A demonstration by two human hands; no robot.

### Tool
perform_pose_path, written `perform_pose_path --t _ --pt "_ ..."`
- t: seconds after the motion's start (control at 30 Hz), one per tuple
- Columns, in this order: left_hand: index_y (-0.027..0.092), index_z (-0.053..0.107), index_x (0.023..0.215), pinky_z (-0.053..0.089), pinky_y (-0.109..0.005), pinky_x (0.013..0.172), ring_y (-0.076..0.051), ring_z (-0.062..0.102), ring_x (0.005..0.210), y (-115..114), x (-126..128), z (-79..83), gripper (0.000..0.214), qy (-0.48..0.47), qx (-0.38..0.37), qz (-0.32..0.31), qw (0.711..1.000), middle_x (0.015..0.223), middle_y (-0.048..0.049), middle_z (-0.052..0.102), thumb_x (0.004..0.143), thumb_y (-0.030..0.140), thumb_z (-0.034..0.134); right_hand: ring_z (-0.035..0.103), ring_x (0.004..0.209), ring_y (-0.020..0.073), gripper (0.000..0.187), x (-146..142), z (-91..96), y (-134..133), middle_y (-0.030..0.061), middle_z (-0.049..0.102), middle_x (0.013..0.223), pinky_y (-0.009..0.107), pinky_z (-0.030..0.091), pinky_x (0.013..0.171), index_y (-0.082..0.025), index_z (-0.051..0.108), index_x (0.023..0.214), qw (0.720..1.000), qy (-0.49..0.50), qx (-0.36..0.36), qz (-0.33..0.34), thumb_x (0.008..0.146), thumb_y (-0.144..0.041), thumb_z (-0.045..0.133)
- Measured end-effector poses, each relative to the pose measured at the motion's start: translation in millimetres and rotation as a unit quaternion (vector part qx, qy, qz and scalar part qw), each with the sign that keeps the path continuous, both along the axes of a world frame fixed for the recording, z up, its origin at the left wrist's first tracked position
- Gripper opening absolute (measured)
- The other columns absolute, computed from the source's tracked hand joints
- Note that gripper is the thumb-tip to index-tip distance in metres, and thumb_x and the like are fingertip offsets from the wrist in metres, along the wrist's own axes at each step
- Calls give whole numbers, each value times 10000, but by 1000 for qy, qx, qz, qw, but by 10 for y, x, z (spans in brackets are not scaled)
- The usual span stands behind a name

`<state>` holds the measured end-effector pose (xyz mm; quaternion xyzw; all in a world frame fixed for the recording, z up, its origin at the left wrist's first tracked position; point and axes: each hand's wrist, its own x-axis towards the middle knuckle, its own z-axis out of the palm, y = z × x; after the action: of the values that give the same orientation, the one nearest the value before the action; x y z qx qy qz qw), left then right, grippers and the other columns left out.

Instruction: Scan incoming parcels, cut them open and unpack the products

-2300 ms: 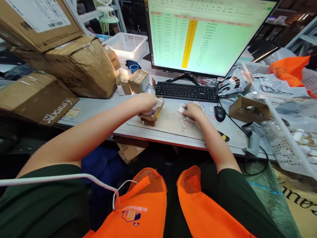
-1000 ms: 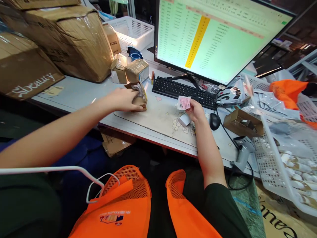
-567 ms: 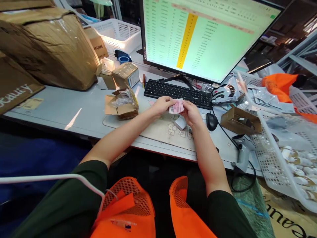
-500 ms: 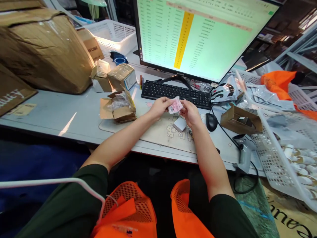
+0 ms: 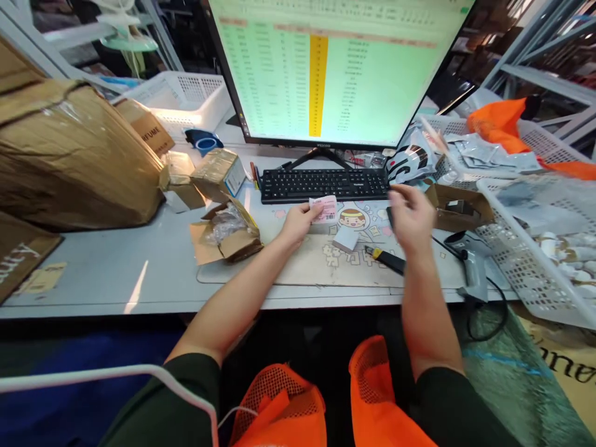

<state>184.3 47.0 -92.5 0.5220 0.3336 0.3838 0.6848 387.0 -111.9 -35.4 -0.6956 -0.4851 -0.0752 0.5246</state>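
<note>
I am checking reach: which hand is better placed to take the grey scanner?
Probably the right hand: it is free and nearer the scanner; the left hand holds the pink label.

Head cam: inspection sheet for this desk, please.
Surface: grey desk with a printed desk mat.
Job's things: pink label; small white box on the mat.
Clutter: opened carton, utility knife, scanner, white basket.
Hands: left hand pinches the label; right hand open, blurred, looks empty.
Cables: scanner cable hangs off the desk edge.
Surroundings: monitor, keyboard, large cartons.
</note>
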Motion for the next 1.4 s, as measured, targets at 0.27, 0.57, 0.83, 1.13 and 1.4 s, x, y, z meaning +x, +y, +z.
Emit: perform_pose_path --t 0.27,0.57,0.83,1.13,1.4 --pt "171 681 701 431 -267 649 -144 534 673 -81 -31 51 433 -17 88 -9 996 669 1 635 798 569 821 579 1309 608 443 1330 -591 -1892 321 691 1160 765 419 1062 -263 664 895 856 92 -369 -350 679 -623 804" --pt "186 684 712 426 -279 651 -152 544 680 -133 -7 57 382 -39 144 -33 988 687 -4 637 735 528 850 618 754 301 423 899 -287 -1807 77 631 769 464 495 704 -299 576 801 932 293 -90 -193 512 -466 835" --pt "191 681 697 439 -293 672 -165 545 690 -236 -1 -31 401 16 201 21 979 677 -2 616 871 547 747 510 529 155 320 -618 -148 -1570 -23 573 562 313 440 552 -233 613 741 913 375 -162 13 650 -430 848" --pt "200 653 658 435 -298 706 -174 559 708 -334 -11 -9 358 39 230 27 972 675 -4 604 907 447 727 550 532 163 199 -990 -123 -1178 -5 618 562 293 457 544 -207 678 758 912 304 -271 47 711 -368 785" --pt "180 744 907 507 -293 756 -204 663 811 -234 -37 17 245 121 246 -16 962 860 -49 732 985 348 584 554 547 163 309 -880 -108 -1508 12 609 552 305 479 581 -222 593 589 914 296 -275 25 746 -422 767"
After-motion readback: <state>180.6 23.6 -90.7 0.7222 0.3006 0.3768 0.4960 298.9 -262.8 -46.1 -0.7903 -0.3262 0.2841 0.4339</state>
